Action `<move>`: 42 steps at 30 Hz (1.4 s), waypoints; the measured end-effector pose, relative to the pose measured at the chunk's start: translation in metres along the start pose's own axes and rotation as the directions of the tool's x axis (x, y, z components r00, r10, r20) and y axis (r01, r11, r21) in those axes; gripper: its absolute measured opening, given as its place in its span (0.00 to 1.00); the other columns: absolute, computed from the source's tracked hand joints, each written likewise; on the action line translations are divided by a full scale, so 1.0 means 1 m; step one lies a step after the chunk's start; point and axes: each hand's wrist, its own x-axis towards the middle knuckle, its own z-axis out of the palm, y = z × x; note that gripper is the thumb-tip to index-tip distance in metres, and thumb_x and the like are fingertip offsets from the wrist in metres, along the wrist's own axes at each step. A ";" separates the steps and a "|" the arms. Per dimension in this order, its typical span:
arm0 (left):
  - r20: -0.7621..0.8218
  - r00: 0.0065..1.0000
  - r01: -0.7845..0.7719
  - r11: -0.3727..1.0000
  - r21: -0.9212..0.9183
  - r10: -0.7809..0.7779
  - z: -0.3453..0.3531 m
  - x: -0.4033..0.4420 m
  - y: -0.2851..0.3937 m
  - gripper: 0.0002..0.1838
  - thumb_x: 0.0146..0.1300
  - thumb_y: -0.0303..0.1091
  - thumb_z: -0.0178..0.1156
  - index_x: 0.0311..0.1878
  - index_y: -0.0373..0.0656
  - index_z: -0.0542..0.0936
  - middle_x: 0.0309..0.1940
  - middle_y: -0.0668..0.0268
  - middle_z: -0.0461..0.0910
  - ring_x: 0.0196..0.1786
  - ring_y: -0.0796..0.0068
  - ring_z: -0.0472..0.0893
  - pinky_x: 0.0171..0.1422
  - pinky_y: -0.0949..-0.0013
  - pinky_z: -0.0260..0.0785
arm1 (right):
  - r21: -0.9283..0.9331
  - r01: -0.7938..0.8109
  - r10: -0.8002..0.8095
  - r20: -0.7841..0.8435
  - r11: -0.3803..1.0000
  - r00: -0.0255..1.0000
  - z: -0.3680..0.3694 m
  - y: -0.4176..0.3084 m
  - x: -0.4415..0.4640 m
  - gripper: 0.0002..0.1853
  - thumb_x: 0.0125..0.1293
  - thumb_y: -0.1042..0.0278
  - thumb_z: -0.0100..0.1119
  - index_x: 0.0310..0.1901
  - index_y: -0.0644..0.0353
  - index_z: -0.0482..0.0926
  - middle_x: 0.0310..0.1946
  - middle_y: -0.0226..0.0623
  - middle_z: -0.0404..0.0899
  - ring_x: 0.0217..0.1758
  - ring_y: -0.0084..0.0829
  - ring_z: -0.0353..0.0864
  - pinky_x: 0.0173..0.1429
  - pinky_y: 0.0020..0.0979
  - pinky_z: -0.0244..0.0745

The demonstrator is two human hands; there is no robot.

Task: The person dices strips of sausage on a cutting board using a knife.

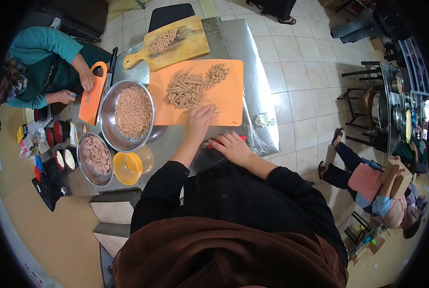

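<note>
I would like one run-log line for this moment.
left hand: at brown strips, large orange board | right hand: over red object | diced pieces: same board

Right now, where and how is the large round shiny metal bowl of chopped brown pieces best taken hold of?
By opposite sides of its rim: the metal bowl sits upright, wide and loaded with loose pieces, so left hand and right hand together, coming from the wearer's side, should probably keep it level.

The table (pixel 250 45) bears three cutting boards (pixel 232 91) and two metal bowls (pixel 108 111).
</note>
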 end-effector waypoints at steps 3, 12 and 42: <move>0.025 1.000 0.004 1.000 -0.022 -0.004 -0.001 0.000 -0.003 0.13 0.54 0.31 0.70 0.44 0.41 0.87 0.44 0.65 0.86 0.47 0.63 0.79 0.54 0.64 0.74 | 0.073 -0.033 0.034 -0.025 0.997 0.999 -0.015 -0.003 -0.017 0.26 0.61 0.68 0.58 0.63 0.53 0.72 0.52 0.36 0.75 0.54 0.36 0.74 0.60 0.38 0.69; 0.096 0.993 -0.070 0.996 -0.059 0.076 -0.008 0.007 -0.008 0.10 0.53 0.28 0.71 0.41 0.41 0.87 0.42 0.65 0.86 0.45 0.64 0.81 0.52 0.63 0.74 | 0.326 -0.424 0.435 0.044 0.845 0.899 -0.055 -0.006 -0.064 0.27 0.66 0.66 0.59 0.67 0.54 0.68 0.50 0.42 0.76 0.44 0.44 0.80 0.44 0.40 0.79; -0.027 0.999 -0.046 0.995 -0.089 0.043 0.003 0.002 -0.004 0.11 0.53 0.26 0.69 0.41 0.40 0.85 0.39 0.62 0.83 0.46 0.59 0.80 0.52 0.61 0.74 | 0.112 -0.641 0.612 0.213 0.759 0.762 -0.009 0.002 0.022 0.31 0.71 0.63 0.50 0.75 0.49 0.56 0.43 0.49 0.75 0.31 0.50 0.84 0.33 0.46 0.81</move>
